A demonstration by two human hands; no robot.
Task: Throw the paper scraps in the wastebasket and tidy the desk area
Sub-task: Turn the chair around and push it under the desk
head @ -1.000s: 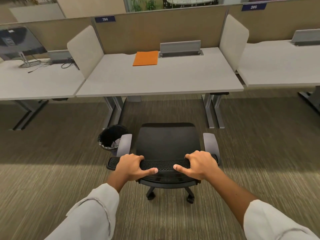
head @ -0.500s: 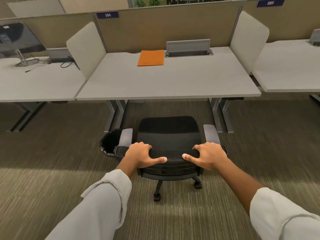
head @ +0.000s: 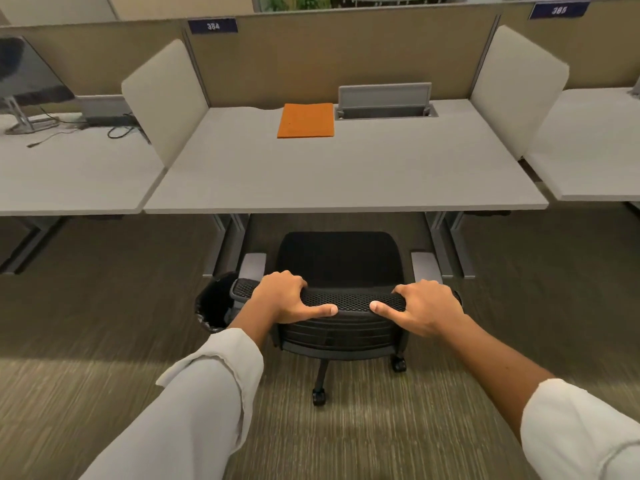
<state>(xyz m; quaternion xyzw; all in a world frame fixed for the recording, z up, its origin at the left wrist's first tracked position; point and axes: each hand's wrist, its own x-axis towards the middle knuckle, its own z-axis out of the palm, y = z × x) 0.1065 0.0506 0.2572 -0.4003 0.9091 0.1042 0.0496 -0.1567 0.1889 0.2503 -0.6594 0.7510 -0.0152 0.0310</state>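
Observation:
A black office chair [head: 339,258] faces the grey desk [head: 346,181], its seat front just under the desk's near edge. My left hand [head: 284,297] grips the left part of the chair's mesh backrest top. My right hand [head: 422,306] grips the right part of the same rail. A black wastebasket [head: 214,303] with a dark liner stands on the carpet left of the chair, partly hidden by the chair's armrest and my left arm. An orange folder [head: 306,120] lies flat at the back of the desk. No paper scraps show on the desk.
An open grey cable hatch [head: 384,102] sits beside the folder. Beige divider panels [head: 166,98] flank the desk. A monitor [head: 24,77] with loose cables stands on the left neighbouring desk. Desk legs [head: 228,244] stand on either side of the chair. Carpet lies all around.
The chair has rolled forward toward the desk with both hands on its backrest. The desk looms closer, and the wastebasket is now more hidden behind the chair's left armrest.

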